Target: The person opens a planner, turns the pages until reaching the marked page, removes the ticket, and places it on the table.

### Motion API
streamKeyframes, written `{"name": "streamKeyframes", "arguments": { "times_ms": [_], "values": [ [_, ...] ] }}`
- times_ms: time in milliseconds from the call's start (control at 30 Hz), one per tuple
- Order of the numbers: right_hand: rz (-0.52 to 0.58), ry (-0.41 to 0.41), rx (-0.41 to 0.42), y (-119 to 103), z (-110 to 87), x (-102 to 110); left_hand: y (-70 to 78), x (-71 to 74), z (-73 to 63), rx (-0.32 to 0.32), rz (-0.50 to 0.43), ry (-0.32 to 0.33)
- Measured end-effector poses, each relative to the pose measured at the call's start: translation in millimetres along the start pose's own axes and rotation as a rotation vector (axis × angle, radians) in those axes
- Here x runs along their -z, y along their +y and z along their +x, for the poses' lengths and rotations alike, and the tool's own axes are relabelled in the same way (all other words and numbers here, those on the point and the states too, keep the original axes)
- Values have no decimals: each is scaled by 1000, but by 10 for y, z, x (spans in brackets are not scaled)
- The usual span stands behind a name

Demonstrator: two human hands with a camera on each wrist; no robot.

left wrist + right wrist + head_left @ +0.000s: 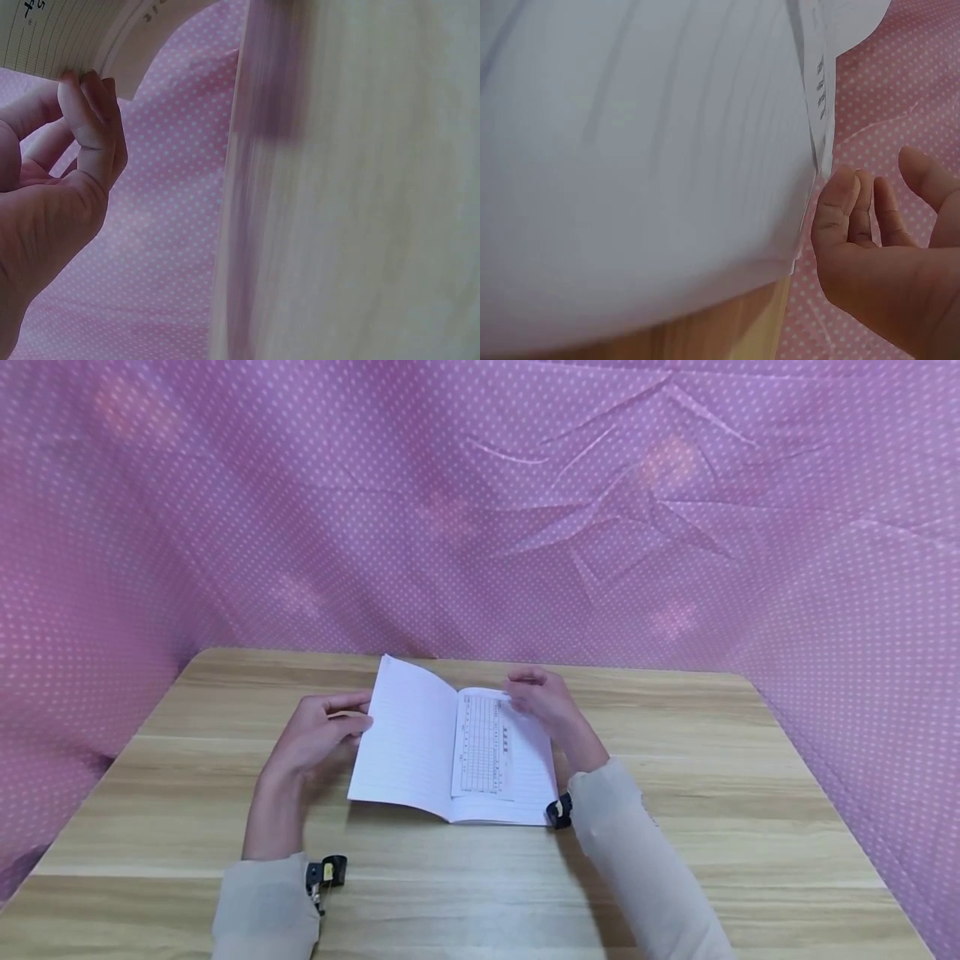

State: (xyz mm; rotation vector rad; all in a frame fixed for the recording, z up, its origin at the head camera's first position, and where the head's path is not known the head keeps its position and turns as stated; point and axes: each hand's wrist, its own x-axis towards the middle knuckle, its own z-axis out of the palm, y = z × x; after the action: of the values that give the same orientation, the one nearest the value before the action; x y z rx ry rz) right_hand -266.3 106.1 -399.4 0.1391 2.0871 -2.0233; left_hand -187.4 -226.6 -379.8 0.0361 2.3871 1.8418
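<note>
An open notebook (412, 743) with lined pages lies on the wooden table, its left side raised at a slant. My left hand (321, 735) holds that raised side by its outer edge, thumb in front and the other fingers partly hidden behind. In the left wrist view, the fingertips of the left hand (79, 150) meet the notebook's edge (45, 45). A printed paper slip (480, 747) with a grid rests on the right page. Over the top of that page is my right hand (543, 697); in the right wrist view, its thumb (926, 176) stands apart from loosely bent fingers, with nothing between them.
The wooden table (750, 827) extends around the notebook on all sides. Behind it and at both sides hangs a pink dotted cloth (480, 527). A small black device sits at each wrist, the left one (326, 870) above the table and the right one (559, 812) by the notebook's lower right corner.
</note>
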Motion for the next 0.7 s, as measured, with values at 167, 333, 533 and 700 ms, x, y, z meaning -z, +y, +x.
{"name": "streamKeyframes", "arguments": {
  "times_ms": [167,333,533,700],
  "values": [
    [-66,-9,-44,37,30,55,-2,5,28,3,4,-6],
    [-184,-27,-72,88,73,92,-3,4,71,15,9,-8],
    [-354,-9,-49,108,97,88,10,19,87,16,13,-18],
    [-436,-2,-24,102,126,64,14,30,89,11,9,-22]
  ]
}}
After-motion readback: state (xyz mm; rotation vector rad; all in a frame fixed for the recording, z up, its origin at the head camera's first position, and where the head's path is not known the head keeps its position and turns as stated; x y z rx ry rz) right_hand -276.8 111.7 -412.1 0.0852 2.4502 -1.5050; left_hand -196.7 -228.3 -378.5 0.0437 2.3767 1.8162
